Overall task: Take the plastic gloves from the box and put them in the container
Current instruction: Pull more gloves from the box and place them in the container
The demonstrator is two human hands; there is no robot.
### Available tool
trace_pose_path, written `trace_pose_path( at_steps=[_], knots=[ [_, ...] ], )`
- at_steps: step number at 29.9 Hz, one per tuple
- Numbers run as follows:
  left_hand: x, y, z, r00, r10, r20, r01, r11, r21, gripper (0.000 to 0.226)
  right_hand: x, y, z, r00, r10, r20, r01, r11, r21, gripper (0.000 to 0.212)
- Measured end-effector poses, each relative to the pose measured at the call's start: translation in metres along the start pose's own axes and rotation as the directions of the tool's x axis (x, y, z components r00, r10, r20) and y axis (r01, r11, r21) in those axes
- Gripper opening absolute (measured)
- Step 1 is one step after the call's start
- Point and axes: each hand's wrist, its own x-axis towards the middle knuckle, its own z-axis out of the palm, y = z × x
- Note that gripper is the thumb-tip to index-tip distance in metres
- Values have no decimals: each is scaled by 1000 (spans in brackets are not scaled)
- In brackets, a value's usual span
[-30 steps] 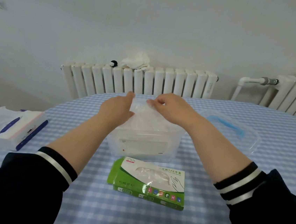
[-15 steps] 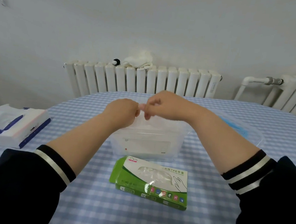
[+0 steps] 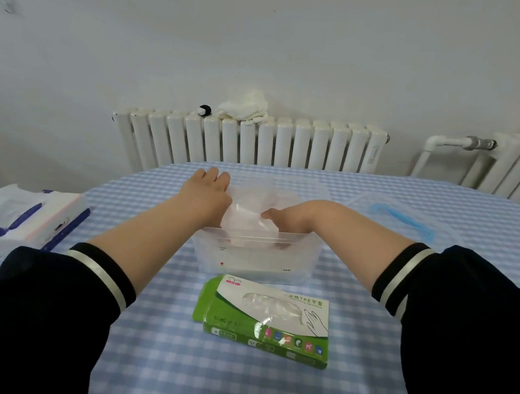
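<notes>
Checked table [image 3: 170,364] | left hand [image 3: 207,196] flat on plastic gloves [image 3: 251,208] | right hand [image 3: 285,220] inside container [image 3: 255,263], grip unclear

Both hands drop from above the container [image 3: 255,260] and part: the right hand [image 3: 285,220] now reaches inside it, the left hand [image 3: 206,196] presses the plastic glove [image 3: 247,214] down

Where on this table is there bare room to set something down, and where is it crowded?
Free tablecloth lies nearer than the green glove box, between the sleeves. Another bare strip runs between the tissue box and the left forearm. It is crowded mid-table: both hands, left hand and right hand, are at the clear container, with the lid to its right.
</notes>
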Motion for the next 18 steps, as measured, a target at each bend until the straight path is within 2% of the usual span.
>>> trace_pose_path(
  at_steps=[2, 5, 7, 10, 12, 14, 16, 18],
  knots=[
    [-1, 0, 1, 1000, -22, 3, 22, 999, 45, 52, 0, 0, 0, 1000, 12, 6, -12, 1000, -17, 80],
    [-3, -2, -1, 999, -41, 27, 40, 998, 44, 53, -4, -2, 1, 999, 8, -41, -10, 998, -69, 70],
    [-5, -4, -3, 999, -38, 29, 37, 999, 24, 57, -14, -4, -2, 992, -2, -129, -4, 999, -47, 63],
    [-8, -6, -7, 998, -37, 45, 37, 999, -3, 62, -32, -4, -10, 948, -8, -319, 7, 1000, -5, 36],
    [-10, -8, -11, 998, -43, 42, 43, 999, -19, 62, -46, -2, -13, 891, 21, -454, -1, 999, 44, 22],
    [-16, -9, -14, 998, -57, 4, 57, 995, -85, 54, -60, 0, -10, 806, 45, -590, -4, 997, 72, 19],
    [-25, -8, -13, 990, -76, -115, 48, 972, -229, 38, -77, -2, 0, 694, 46, -719, 50, 992, 113, 19],
    [-37, 1, -8, 947, -148, -286, 14, 906, -424, 43, -94, -10, 18, 603, 22, -797, 203, 962, 180, 17]
  ],
)
